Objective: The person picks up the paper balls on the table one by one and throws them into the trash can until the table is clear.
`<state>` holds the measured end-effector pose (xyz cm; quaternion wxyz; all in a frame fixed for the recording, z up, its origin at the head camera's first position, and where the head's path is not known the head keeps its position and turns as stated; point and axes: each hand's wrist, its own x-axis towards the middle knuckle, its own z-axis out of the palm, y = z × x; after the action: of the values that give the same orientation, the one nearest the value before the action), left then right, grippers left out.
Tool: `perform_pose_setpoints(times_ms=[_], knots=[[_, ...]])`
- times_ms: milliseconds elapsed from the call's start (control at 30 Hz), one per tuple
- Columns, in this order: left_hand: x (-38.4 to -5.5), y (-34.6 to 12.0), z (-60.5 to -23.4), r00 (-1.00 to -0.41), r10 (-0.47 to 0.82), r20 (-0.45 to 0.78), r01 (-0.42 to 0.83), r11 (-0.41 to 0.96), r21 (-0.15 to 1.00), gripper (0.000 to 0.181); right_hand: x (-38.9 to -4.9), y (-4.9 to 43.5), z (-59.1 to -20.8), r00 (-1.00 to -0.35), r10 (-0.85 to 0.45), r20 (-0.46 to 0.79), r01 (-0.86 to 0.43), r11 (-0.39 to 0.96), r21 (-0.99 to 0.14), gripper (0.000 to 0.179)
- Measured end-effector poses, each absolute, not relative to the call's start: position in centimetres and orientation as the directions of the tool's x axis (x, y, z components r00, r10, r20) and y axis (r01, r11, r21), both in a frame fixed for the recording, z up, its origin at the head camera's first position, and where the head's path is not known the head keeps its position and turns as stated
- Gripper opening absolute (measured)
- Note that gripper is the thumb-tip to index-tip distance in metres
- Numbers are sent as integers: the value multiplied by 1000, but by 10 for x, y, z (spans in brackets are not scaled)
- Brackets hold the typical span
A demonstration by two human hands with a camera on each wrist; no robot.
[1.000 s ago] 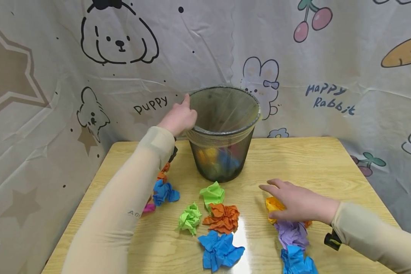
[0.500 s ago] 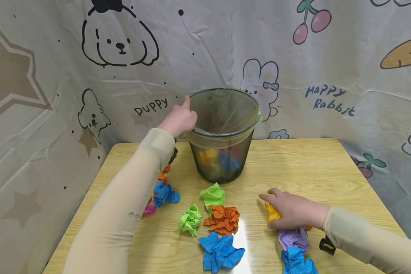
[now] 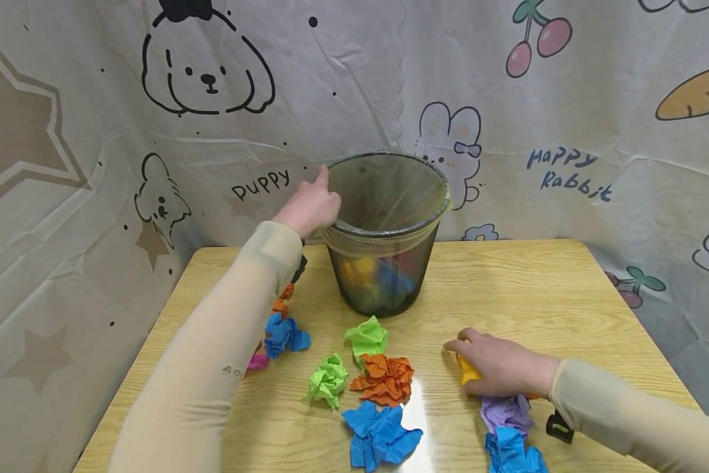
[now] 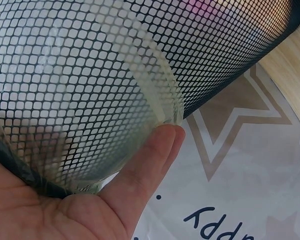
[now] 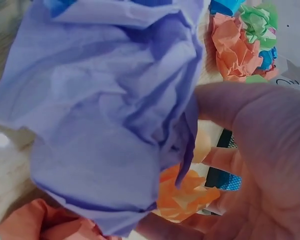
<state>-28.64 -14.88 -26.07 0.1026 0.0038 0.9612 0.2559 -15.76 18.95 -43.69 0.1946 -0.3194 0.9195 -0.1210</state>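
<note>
A dark mesh wastebasket [image 3: 380, 303] lined with a clear bag stands at the back of the table. My left hand [image 3: 309, 205] grips its left rim, thumb [image 4: 145, 165] pressed on the bag outside, with fingers blurred behind the mesh. On the right, my right hand [image 3: 504, 364] curls over a yellow crumpled paper ball [image 3: 468, 372], fingers around it and most of it hidden. A purple crumpled paper [image 3: 506, 414] lies just under the thumb side and fills much of the right wrist view. Beside it is a blue paper [image 3: 512, 450].
Mid-table lie two green paper balls [image 3: 328, 380], an orange one [image 3: 384, 379] and a blue one [image 3: 380, 433]. Another blue ball [image 3: 286, 334], with orange and pink ones, sits by the left forearm. Coloured paper shows inside the basket. A patterned curtain hangs behind.
My right hand has come down and slightly left over the yellow paper ball, its fingers drawing in around it. The left hand stays on the basket rim.
</note>
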Motion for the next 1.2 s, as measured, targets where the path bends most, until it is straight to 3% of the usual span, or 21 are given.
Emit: perform_pose_setpoints(times_ms=[600, 767, 1200], knots=[[-283, -151, -261, -983, 68, -172, -26, 869, 494, 71, -164, 184, -441, -679, -710, -185, -646, 698, -309, 15], [-284, -150, -262, -983, 66, -173, -27, 872, 488, 71, -165, 183, -440, -669, -726, -160, -660, 679, -322, 13], [-286, -150, -263, -983, 62, -173, -29, 877, 480, 72, -173, 185, -419, -713, -698, -61, -642, 685, -344, 17]])
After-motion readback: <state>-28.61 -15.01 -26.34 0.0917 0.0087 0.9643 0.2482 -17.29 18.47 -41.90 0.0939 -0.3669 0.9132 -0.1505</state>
